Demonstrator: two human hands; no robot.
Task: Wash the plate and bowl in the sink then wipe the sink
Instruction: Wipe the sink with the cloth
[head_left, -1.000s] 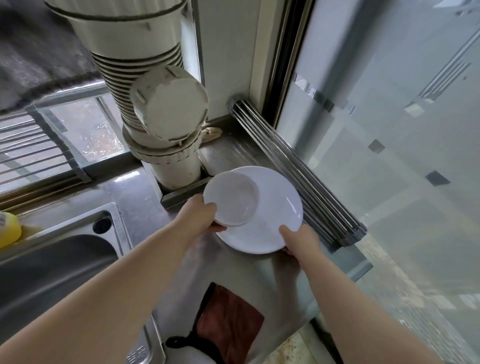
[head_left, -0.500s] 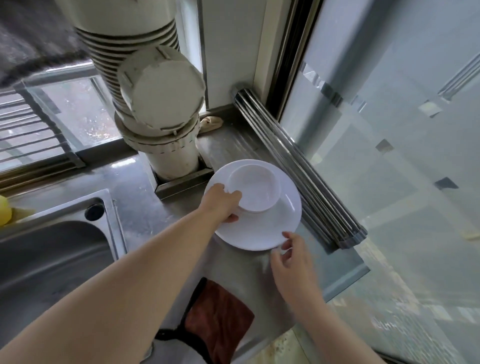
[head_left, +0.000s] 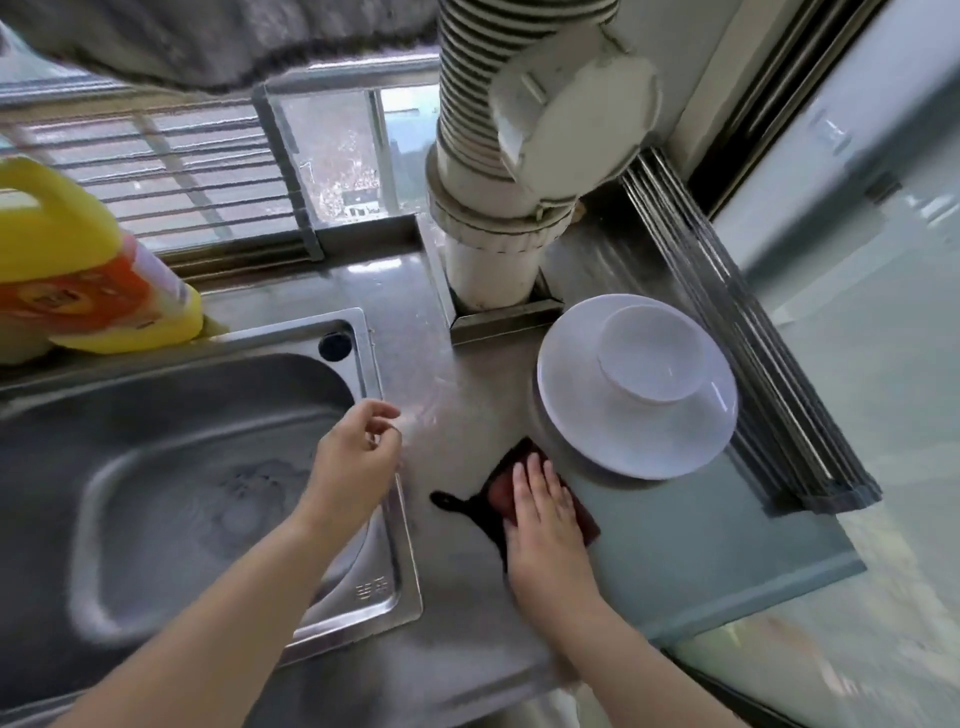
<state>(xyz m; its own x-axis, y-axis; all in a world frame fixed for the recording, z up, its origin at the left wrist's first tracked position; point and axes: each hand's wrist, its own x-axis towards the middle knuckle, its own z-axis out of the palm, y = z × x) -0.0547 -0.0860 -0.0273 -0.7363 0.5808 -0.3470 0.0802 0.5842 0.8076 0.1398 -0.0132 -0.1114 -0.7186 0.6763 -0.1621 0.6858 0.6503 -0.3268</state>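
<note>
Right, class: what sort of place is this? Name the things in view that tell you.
Most likely a home kitchen's washing-up corner: a stainless steel sink set in a metal counter, a yellow detergent bottle beside it, and a white bowl upturned on a white plate.

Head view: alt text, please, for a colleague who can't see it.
Right hand rests flat on a dark red cloth beside a stainless steel sink. Left hand hovers, loosely curled, over the sink edge. A white bowl sits upside down on a white round plate.

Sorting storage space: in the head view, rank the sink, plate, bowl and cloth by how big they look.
1. sink
2. plate
3. bowl
Cloth: mostly hidden under the right hand, so unranked.
</note>
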